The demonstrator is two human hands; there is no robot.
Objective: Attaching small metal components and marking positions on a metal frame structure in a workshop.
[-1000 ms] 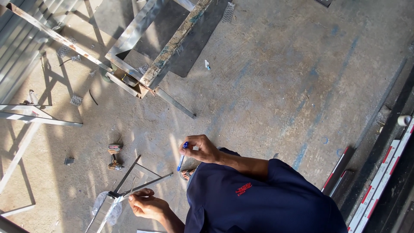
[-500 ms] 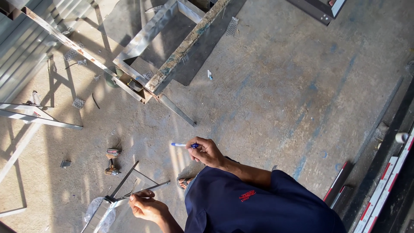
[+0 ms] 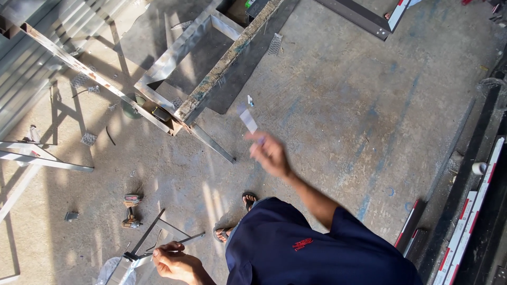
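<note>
Two hands: right hand (image 3: 272, 153) gripping blurred marker (image 3: 247, 119); left hand (image 3: 171, 261) on metal rod (image 3: 174, 244)

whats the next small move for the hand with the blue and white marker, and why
Probably lower the right hand toward the thin grey metal rods on the concrete floor. That hand is raised and blurred, pinching the slim blue and white marker well apart from the rods. The left hand grips the rods near where they meet, so they look ready for the marker.
</note>
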